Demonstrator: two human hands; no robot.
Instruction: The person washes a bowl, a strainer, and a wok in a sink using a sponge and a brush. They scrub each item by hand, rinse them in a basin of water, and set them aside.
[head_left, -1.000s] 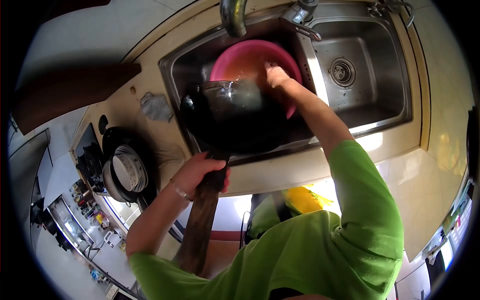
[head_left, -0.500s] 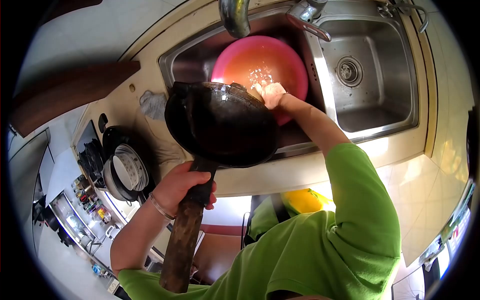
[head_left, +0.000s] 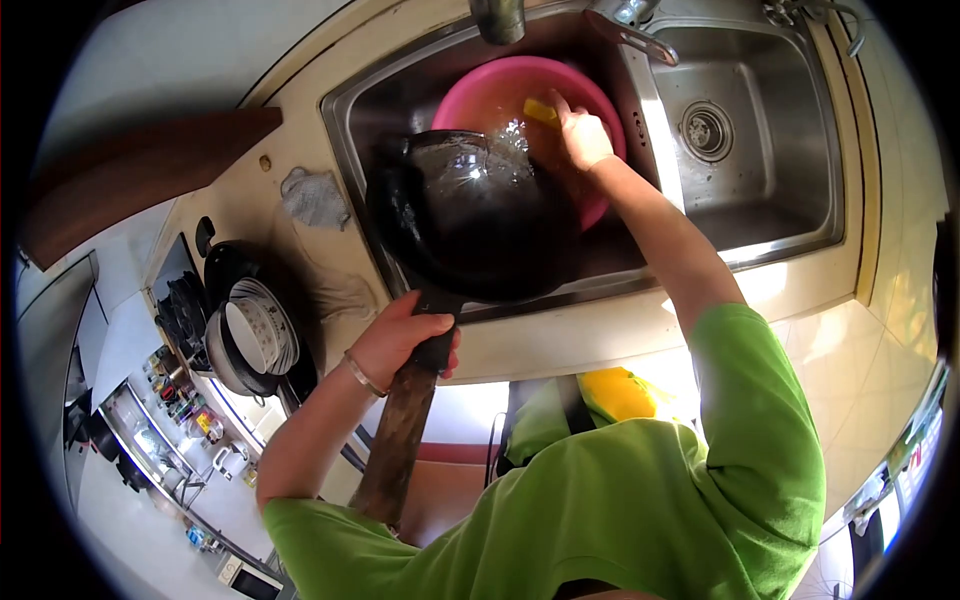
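My left hand (head_left: 408,342) is wrapped round the long wooden handle (head_left: 398,440) of a dark wok (head_left: 470,225). The wok is tilted over the left sink basin, its far part overlapping a pink plastic tub (head_left: 522,66) that stands in the sink. Brownish water partly fills the tub, with light glinting near the wok's edge. Over the tub's right side, my right hand (head_left: 585,138) grips a small yellow sponge (head_left: 541,111) at its fingertips. Part of the sponge and the thumb are hard to make out.
A faucet (head_left: 500,20) hangs over the tub; its lever (head_left: 632,38) sits between the basins. The right sink basin (head_left: 745,205) has a drain. On the counter at left lie a grey cloth (head_left: 314,198) and stacked bowls (head_left: 250,335) in a black pan.
My right hand has moved up and right inside the tub, and the yellow sponge now shows. My left hand has shifted the wok right and slightly up.
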